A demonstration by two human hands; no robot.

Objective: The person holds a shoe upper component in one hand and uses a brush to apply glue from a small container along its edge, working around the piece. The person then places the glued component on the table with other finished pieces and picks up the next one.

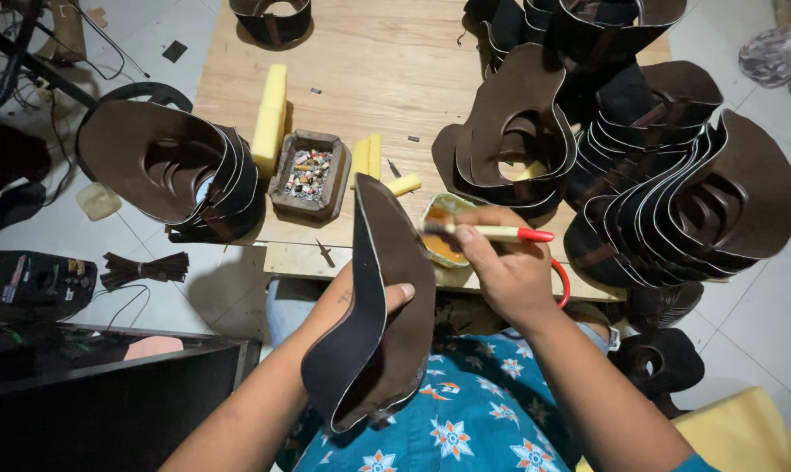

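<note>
Head view. Left hand (360, 301) holds a dark brown shoe-upper piece (386, 288) upright over the lap, just in front of the wooden table (369, 70); fingers closed round its mid-section, thumb (398, 295) on the near face. Piece looks thin, light, flexible w/ a curved edge; prob. best gripped mid-body, away from the edges. Right hand (509, 267) is closed on a red-tipped brush (500, 233), bristle end at the piece's upper edge, beside a glue pot (443, 236). Stacks of like pieces (675, 175) sit to the right.
</note>
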